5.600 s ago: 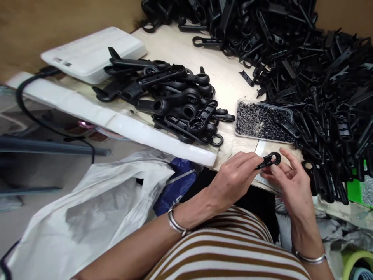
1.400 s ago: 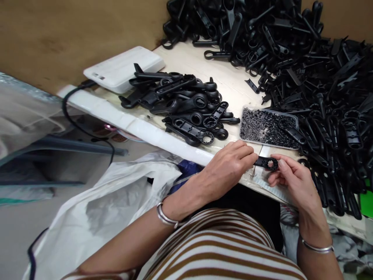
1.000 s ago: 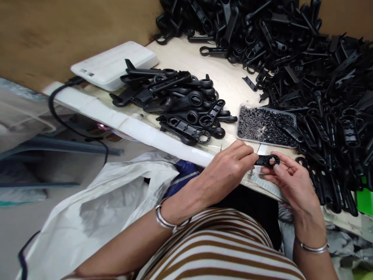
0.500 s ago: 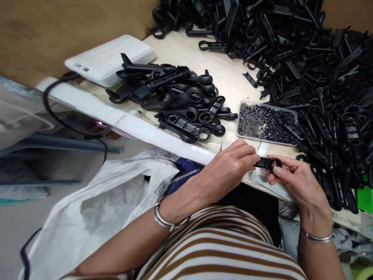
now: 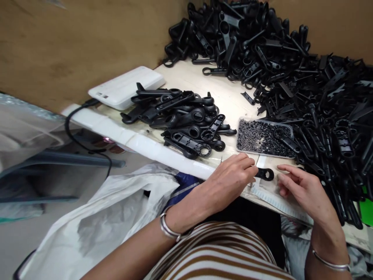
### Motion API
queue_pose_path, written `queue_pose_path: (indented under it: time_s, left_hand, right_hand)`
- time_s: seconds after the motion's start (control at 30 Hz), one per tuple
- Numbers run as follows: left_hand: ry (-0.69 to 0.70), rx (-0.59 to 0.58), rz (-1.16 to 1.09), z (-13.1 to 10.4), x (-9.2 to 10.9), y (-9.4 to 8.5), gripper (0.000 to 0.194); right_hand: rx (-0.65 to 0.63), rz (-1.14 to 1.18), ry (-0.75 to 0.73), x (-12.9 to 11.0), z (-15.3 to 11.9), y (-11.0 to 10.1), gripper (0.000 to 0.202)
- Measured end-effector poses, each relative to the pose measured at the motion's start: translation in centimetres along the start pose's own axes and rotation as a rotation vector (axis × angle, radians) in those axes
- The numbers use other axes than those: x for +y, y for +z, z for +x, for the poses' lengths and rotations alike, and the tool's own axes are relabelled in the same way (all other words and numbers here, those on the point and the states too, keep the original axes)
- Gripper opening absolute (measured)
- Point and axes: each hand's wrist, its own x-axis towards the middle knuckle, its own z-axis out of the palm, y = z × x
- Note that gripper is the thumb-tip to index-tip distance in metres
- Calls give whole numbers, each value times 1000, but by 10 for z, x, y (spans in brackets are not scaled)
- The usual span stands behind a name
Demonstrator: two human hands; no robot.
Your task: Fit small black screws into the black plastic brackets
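Note:
A black plastic part with a ring end (image 5: 265, 174) sticks out from the fingers of my left hand (image 5: 231, 177), which is closed on its other end over the table's front edge. My right hand (image 5: 300, 188) is just to the right of the ring, apart from it, thumb and forefinger spread with nothing seen between them. Beyond my hands lies a clear shallow tray (image 5: 237, 147) full of tiny dark pieces, with one black part resting across its right side. A smaller pile of black parts (image 5: 186, 116) lies to the left of the tray.
A large heap of black parts (image 5: 279, 66) covers the back and right of the table (image 5: 224, 91). At the back left sits a white box (image 5: 128, 87) with a black cable. A white bag (image 5: 107, 206) hangs below the front edge, and something green (image 5: 366, 210) shows far right.
My right hand has let go of the part's ring end and moved slightly right. My left hand still holds the part. The view has tilted up, so the table sits lower.

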Motion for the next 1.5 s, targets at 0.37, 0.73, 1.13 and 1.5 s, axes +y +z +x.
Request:
queue_pose_path:
  time_s: [0.37, 0.73, 1.13, 1.5]
  left_hand:
    - [-78, 179, 373, 19, -20, -27, 24]
    - [-90, 95, 446, 33, -31, -34, 25]
    - [-34, 40, 421, 45, -36, -15, 21]
    - [-61, -14, 461, 51, -32, -14, 17]
  right_hand:
    - [152, -867, -364, -59, 61, 13, 25]
    - [46, -866, -361, -56, 79, 12, 22]
    - [39, -898, -330, -55, 67, 1, 18]
    - [-73, -1050, -337, -58, 78, 5, 19]
